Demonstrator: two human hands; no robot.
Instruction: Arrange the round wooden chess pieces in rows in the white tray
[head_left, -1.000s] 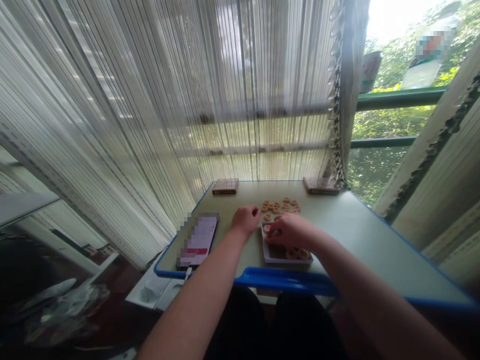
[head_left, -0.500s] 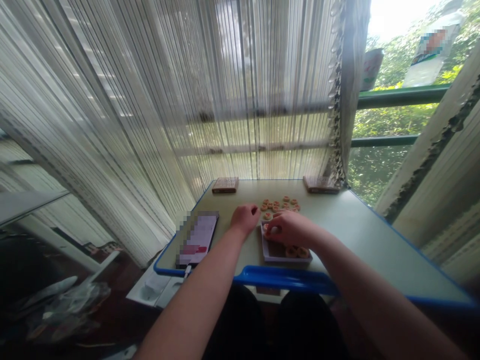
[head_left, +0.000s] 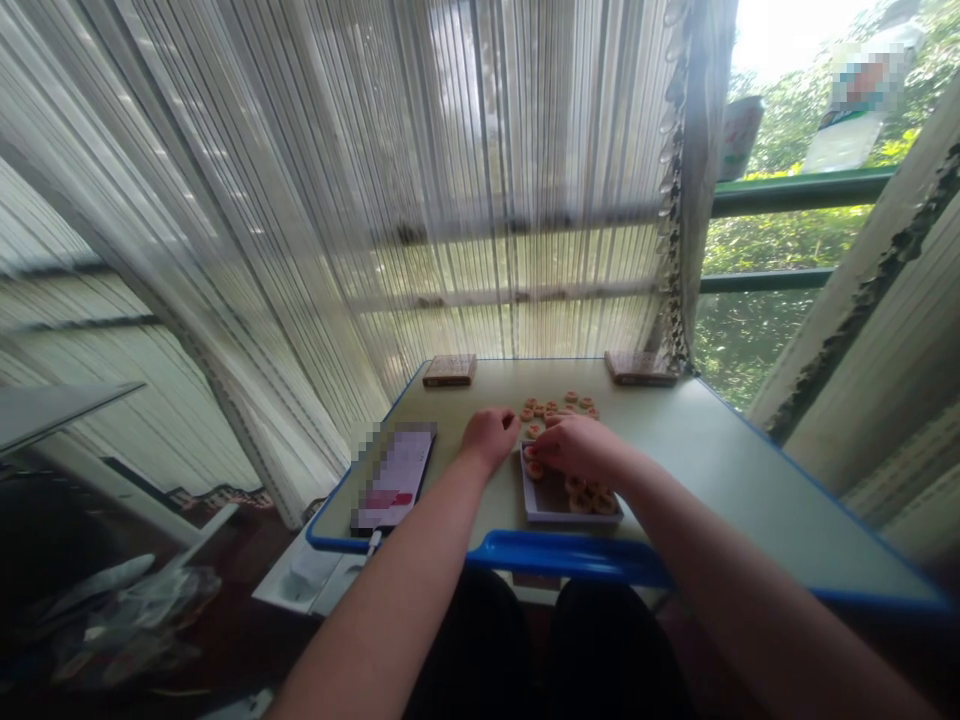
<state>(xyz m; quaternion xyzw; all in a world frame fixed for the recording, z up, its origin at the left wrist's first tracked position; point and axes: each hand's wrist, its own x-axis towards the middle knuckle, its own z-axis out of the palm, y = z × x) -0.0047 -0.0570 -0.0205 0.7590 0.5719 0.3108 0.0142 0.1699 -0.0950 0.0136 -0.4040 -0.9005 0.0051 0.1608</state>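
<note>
blue-rimmed table [head_left: 712, 470] by a curtained window: right hand [head_left: 581, 450] bends over xiangqi pieces [head_left: 559, 408] at the tray's [head_left: 540, 517] 12 o'clock edge, grip unclear; left hand [head_left: 489, 435], loosely fisted, rests at 9 o'clock, seemingly bracing.

Two arms, bare from hand to near frame edge: left arm [head_left: 405, 590] with left hand [head_left: 489, 437], right arm [head_left: 735, 570] with right hand [head_left: 581, 447]. Fingers are too small to tell in detail. Legs [head_left: 480, 650], near centre between the arms, in black trousers [head_left: 622, 650].
</note>
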